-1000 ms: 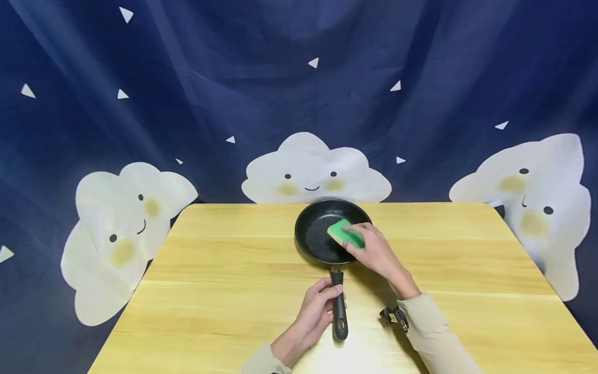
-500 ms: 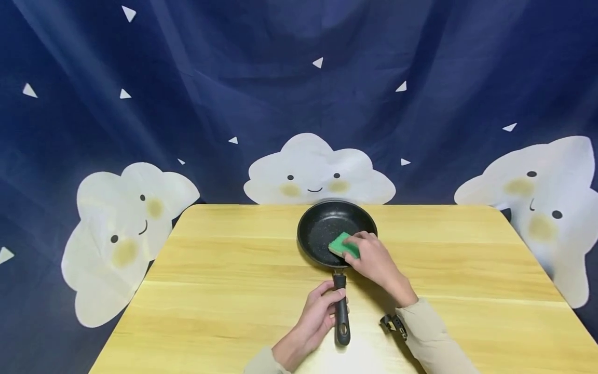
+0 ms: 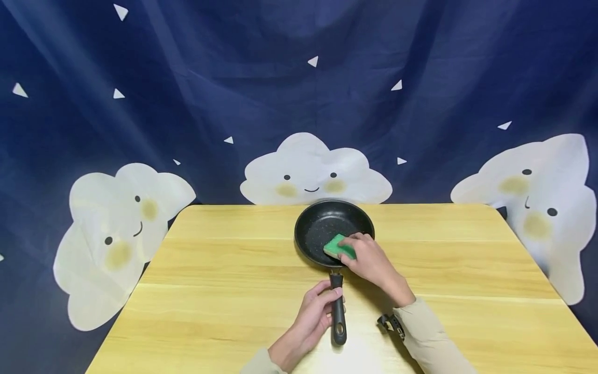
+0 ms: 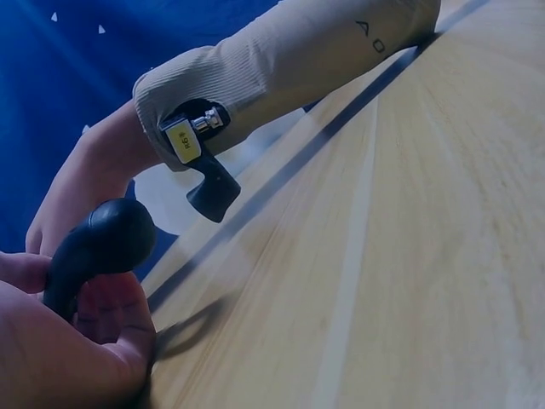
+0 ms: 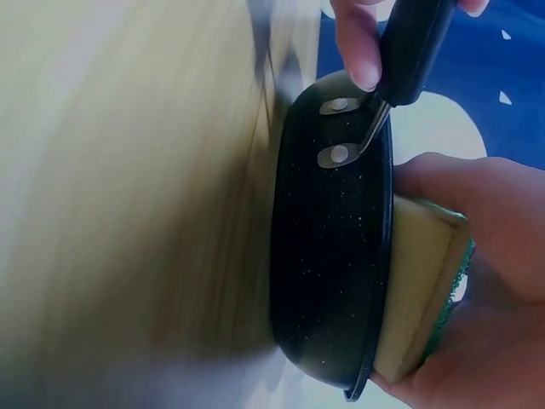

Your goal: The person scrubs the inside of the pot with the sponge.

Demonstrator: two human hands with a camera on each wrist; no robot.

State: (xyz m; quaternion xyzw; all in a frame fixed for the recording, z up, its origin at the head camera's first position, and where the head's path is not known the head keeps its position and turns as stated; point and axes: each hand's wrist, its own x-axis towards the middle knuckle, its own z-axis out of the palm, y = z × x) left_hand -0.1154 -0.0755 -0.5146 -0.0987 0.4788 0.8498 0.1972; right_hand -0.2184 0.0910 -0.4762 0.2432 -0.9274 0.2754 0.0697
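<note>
A black speckled frying pan [image 3: 322, 223] sits at the far middle of the table, its handle [image 3: 338, 322] pointing toward me. My left hand [image 3: 312, 314] grips that handle near the pan end, thumb on top and fingers beneath. In the right wrist view two rivets show on the pan's side wall [image 5: 328, 256]. My right hand [image 3: 371, 262] pinches a sponge [image 3: 335, 245] with a green top and a yellowish underside, inside the pan at its near right part. Seen from the right wrist, the sponge [image 5: 413, 281] rises above the rim between thumb and fingers.
The wooden table [image 3: 210, 301] runs to a far edge just behind the pan. A dark blue curtain [image 3: 261, 78] with white clouds hangs behind it. A black wrist device [image 3: 391, 326] juts from the right sleeve [image 3: 427, 332] low over the table.
My right hand has drawn the sponge nearer me, from the pan's middle toward its handle side. The left hand keeps its grip on the handle. The view shifts slightly.
</note>
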